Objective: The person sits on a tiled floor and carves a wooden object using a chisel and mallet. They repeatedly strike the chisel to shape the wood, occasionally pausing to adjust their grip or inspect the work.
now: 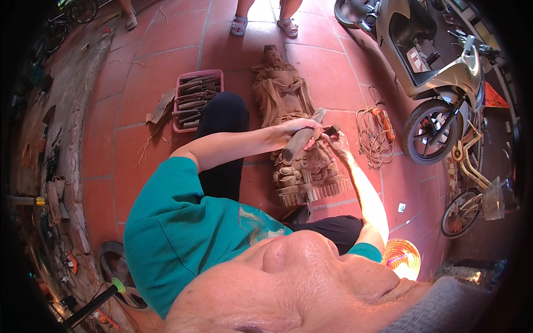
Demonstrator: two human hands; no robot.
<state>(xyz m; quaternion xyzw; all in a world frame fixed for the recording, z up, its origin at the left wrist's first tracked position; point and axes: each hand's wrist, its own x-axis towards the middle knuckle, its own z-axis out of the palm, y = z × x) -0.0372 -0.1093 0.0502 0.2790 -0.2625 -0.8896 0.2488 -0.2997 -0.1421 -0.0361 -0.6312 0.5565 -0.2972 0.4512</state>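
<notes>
A carved wooden statue (283, 94) of a robed figure lies on the red tile floor (155, 61) in front of me. My left hand (298, 125) grips a wooden mallet (297, 145), held slanted over the statue's lower half. My right hand (338, 145) is just right of the mallet head and holds a small dark chisel (331, 131) against the carving. Both hands are close together over the statue. My black-trousered legs lie on either side of its base.
A pink tray (179, 102) of carving tools and a wood scrap (161, 105) lie to the left. A coiled cord (375, 130), a scooter (438, 72) and a bicycle (472, 183) stand to the right. Another person's sandalled feet (264, 25) are beyond the statue. A conical hat (402, 258) lies near my right elbow.
</notes>
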